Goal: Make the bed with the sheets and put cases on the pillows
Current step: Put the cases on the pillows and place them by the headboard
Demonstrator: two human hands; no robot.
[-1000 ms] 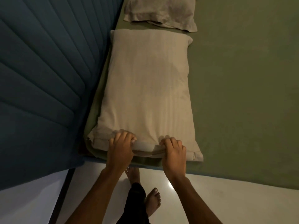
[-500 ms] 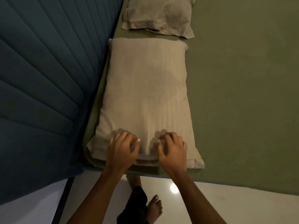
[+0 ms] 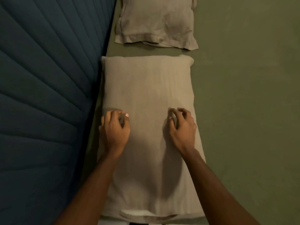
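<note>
Along the left side runs a dark blue quilted headboard (image 3: pixel 40 95), its stitched ribs fanning out. Right against it starts the bed, covered in a flat olive-green sheet (image 3: pixel 246 111), with a thin strip of that sheet showing between the headboard and the pillows.

The near pillow (image 3: pixel 146 88) lies lengthwise on the sheet, just beside the headboard, in a beige case. The open end of the case points toward the person, and a sliver of white inner pillow (image 3: pixel 138 214) peeks out there at the bottom edge.

The left hand (image 3: pixel 113 130) sits on the pillow's left edge about halfway up. Its fingers are curled under and the thumb is tucked against them. From here I can't make out whether it has pinched the fabric or is only resting on it.

The right hand (image 3: pixel 183 129) is on the right half of the same pillow, level with the other and well apart from it. Its fingers are bent like a claw with the tips down toward the cloth, and again I can't tell if it grips anything.

Beyond the near pillow, with a narrow band of sheet between them, lies the far pillow (image 3: pixel 155 21). It is cased in greyer, more wrinkled cloth, with its flanged hem toward the near one. To the right there is only smooth green sheet.
</note>
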